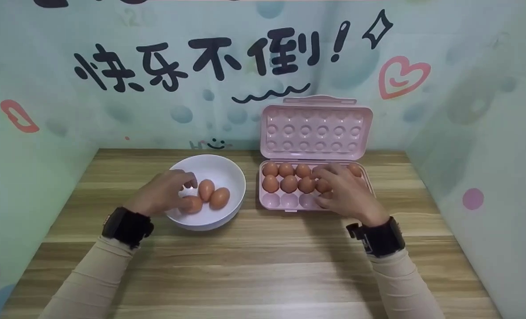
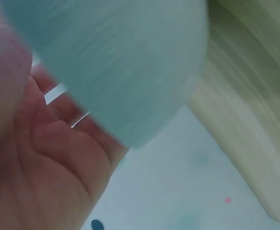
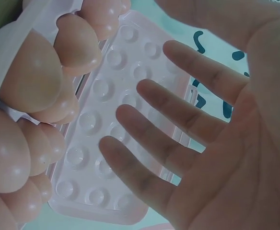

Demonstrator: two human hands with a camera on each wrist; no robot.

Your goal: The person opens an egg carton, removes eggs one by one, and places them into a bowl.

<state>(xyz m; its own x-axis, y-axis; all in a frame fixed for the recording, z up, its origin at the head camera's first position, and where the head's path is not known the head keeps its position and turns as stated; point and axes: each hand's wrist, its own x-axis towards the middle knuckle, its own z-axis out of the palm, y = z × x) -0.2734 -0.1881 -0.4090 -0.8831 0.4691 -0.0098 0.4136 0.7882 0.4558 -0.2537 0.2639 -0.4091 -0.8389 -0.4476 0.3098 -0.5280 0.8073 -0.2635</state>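
Before you, the wooden table point(image 1: 245, 274) carries everything. The pink carton point(image 1: 272, 201) sits by its back edge, right of the middle, its lid point(image 1: 316, 153) raised at the rear. The white bowl point(image 1: 221, 170) stands just left of the carton, nearer the table's back left corner.

Your left hand point(image 1: 163, 191) reaches over the bowl's left rim, thumb and fingers apart. Your right hand point(image 1: 347, 195) is over the carton's right part, its four fingers straight and spread in the right wrist view, with nothing in the palm.

Three eggs lie in the bowl. The relation that counts is between your left hand and the left egg point(image 1: 195, 204): it lies at your thumb, below the fingertips, towards the bowl's front rim, its long axis seemingly running across the table. The middle egg point(image 1: 206, 190) points towards the table's back edge; the right egg point(image 1: 219, 198) lies aslant. Your left hand is nearer to all three.

You cannot tell whether the thumb touches the left egg, since it covers that end. In the left wrist view, the bowl's blurred outer wall hides your fingertips. Your right hand covers several carton cups, so their contents are uncertain.
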